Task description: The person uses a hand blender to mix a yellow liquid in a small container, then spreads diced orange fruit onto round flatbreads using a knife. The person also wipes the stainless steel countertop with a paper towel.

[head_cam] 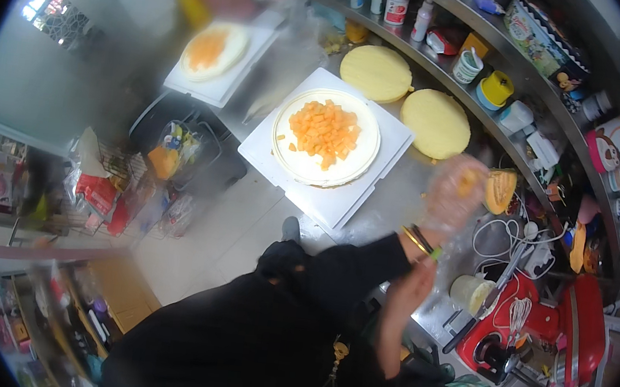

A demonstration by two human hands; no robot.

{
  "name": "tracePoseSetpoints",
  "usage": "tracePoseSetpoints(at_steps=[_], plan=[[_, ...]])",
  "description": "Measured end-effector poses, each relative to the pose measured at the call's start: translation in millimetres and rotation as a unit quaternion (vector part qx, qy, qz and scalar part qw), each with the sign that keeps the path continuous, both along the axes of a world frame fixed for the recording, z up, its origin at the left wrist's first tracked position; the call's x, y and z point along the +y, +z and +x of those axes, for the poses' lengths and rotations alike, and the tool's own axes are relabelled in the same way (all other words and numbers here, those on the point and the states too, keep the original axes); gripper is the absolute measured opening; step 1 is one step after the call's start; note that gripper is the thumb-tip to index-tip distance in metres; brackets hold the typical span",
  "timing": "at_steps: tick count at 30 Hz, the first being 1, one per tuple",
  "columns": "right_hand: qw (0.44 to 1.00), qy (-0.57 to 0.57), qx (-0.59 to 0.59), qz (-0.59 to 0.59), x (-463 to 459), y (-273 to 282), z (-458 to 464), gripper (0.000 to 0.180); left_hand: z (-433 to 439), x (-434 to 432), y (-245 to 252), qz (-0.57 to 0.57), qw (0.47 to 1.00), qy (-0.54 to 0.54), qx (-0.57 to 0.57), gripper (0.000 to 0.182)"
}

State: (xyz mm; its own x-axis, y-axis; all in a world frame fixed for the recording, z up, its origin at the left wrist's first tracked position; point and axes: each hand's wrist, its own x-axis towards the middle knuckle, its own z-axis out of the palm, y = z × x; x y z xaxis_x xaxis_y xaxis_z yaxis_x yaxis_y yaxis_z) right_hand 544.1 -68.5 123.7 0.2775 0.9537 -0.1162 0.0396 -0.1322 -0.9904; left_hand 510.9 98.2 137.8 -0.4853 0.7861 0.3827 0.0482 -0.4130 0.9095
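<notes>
My left hand (455, 190), in a clear plastic glove and blurred, has a yellow-orange melon piece (467, 183) in it. A cut melon half (500, 191) with seeds lies just beyond. My right hand (418, 286) is close under the left wrist, around a tool with a green part (436, 254); its blade, if any, is hidden. Left of my hands, a round cream-covered cake layer (321, 173) bears a heap of diced orange melon (326, 129). It stands on a white square board (336, 211). Two bare yellow sponge layers (375, 72) (435, 123) lie behind it.
Another cream layer with orange fruit (214, 53) stands at the back left. Bottles (396, 5) and tubs line the steel shelf (445, 65). To the right are white cables (503, 238), a cream container (470, 293), a long spatula (497, 289) and a red stand mixer (531, 316).
</notes>
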Motion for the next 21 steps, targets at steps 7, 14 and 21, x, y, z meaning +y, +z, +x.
tracePoseSetpoints(at_steps=[7,14,21], plan=[[0.914,0.174,0.305,-0.203,29.2,9.9,-115.7,0.036,-191.0,9.4,-19.4,-0.083,0.94,0.171,0.282,0.017],[0.88,0.165,0.37,-0.248,30.5,2.4,-117.2,0.037,-267.8,-0.2,-53.7,-0.177,0.808,0.1,0.552,0.019],[0.945,0.087,0.279,-0.147,1.6,-44.2,-43.0,0.032,-275.1,-13.4,-34.0,-0.211,0.774,0.013,0.597,0.023]])
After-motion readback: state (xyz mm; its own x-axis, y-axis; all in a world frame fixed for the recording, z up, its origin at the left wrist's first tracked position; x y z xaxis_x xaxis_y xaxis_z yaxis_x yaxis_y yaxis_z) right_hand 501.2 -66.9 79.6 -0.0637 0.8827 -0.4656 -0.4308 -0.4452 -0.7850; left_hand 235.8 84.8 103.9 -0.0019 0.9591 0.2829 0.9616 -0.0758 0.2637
